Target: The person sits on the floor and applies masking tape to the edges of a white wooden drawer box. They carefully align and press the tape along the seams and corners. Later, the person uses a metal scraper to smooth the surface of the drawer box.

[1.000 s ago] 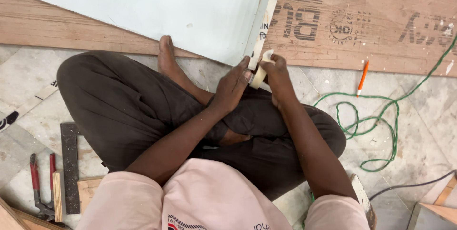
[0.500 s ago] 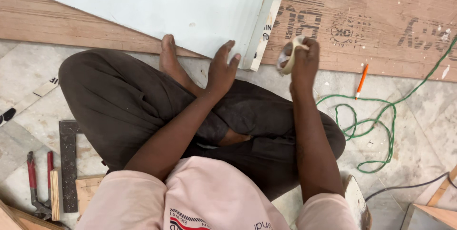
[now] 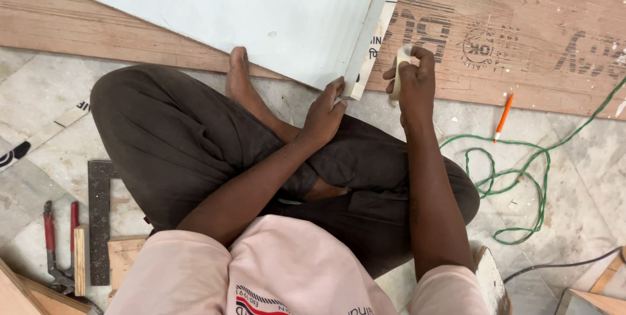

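Marble floor (image 3: 39, 93) — right hand (image 3: 414, 83) half hides tape roll (image 3: 399, 67).

A single head-worn camera looks almost straight down from above the person's chest onto their crossed legs and the floor in front, close enough that the pink shirt fills the bottom edge of the view. The view faces forward over the knees to the pale blue panel (image 3: 215, 15) and the plywood sheet (image 3: 521, 34) lying along the top edge, with the left hand (image 3: 326, 116) and right hand (image 3: 414, 80) near the centre. No second view is present to share any part of the scene.
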